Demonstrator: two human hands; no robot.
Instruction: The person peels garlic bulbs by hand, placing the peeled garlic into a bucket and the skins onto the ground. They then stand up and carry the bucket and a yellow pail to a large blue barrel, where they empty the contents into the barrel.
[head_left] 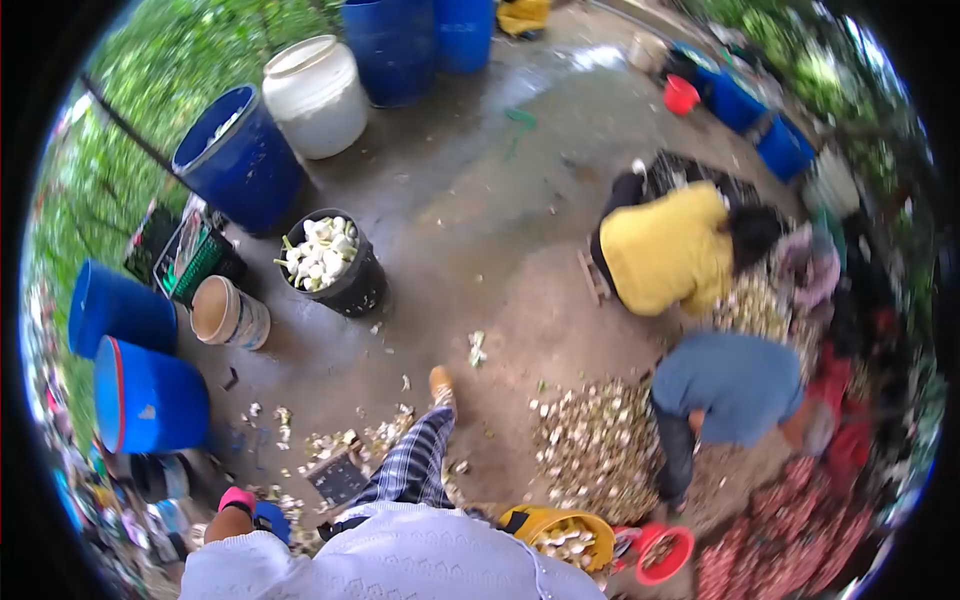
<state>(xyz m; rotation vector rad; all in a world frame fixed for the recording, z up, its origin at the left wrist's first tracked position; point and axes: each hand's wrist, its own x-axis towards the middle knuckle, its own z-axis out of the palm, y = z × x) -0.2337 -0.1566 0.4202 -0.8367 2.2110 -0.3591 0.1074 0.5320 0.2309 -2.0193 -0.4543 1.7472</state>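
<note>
My left hand (237, 498), in a pink glove, is low on the left beside my white sleeve; its fingers are too small and bunched in view to make out. Right beside it lies a round blue object (272, 521), partly hidden by my arm. My right hand is out of sight. Near my body on the right, a yellow bucket (518, 521) holds pale cut pieces, next to a red basin (682, 560). Ahead on the left stands a black bucket (355, 293) heaped with white bulb-shaped vegetables (324, 255) with greenish stems.
Blue barrels (240, 165) and a white drum (318, 98) line the left and back. A beige bucket (230, 312) stands nearby. Two people, in a yellow top (665, 245) and a blue shirt (730, 385), bend beside a large heap of bulbs (595, 440). Scraps litter the wet floor.
</note>
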